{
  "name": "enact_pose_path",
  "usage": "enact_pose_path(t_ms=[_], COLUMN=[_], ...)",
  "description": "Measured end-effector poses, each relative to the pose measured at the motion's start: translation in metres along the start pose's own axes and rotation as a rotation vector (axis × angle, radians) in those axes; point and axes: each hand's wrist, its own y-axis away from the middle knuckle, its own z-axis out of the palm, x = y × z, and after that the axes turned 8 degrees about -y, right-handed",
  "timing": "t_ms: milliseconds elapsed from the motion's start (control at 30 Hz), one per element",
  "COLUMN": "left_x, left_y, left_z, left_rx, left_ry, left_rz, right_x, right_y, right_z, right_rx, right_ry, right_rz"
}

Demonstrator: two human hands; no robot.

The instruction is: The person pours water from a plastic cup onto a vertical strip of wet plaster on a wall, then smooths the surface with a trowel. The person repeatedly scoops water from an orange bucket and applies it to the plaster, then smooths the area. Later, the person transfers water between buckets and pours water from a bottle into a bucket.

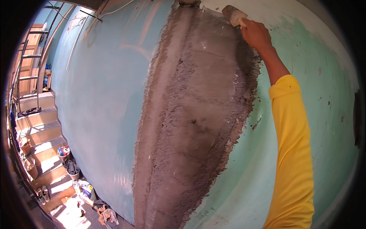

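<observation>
On the left, a smooth, pale blue painted wall [99,95] meets a tall, grey-brown, cement-like patch [209,91], where light, even strokes, kept almost flat, should work best. The patch is fat in the middle, with smooth parts, sandy bumps and a ragged right edge. At its far right corner, the right hand [257,34] grips a wide, flat, dirty scraper [232,15] by its pale handle. Farther right, the pale green wall [309,103] looks chalky and scuffed. The left hand is hidden; I cannot tell its shape.
</observation>
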Motion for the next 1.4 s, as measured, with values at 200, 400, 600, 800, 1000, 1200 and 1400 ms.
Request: enact_pose_path(t_ms=[200, 400, 600, 800, 1000, 1200, 1400], left_x=[0.008, 0.017, 0.017, 0.022, 0.017, 0.019, 0.029], left_y=[-0.016, -0.024, -0.027, -0.025, -0.041, -0.050, -0.053], left_z=[-0.001, -0.005, -0.009, -0.008, -0.033, -0.019, 0.014], left_rx=[-0.011, -0.018, -0.010, 0.005, -0.285, -0.115, -0.179], left_ry=[0.012, 0.023, 0.040, 0.085, 0.212, 0.030, -0.050], left_rz=[-0.018, -0.024, -0.032, -0.035, -0.015, -0.053, -0.129], right_x=[-0.013, -0.030, -0.022, -0.036, -0.066, -0.080, -0.108], right_y=[-0.027, -0.036, -0.008, -0.017, -0.021, -0.035, 0.040], right_z=[0.019, 0.020, 0.012, 0.031, 0.042, 0.047, 0.012], right_rx=[0.003, -0.002, 0.021, 0.063, -0.021, -0.012, -0.279], right_ry=[-0.041, -0.064, -0.144, -0.123, -0.126, -0.171, -0.233], right_rz=[0.028, 0.095, 0.194, 0.041, 0.077, 0.115, 0.030])
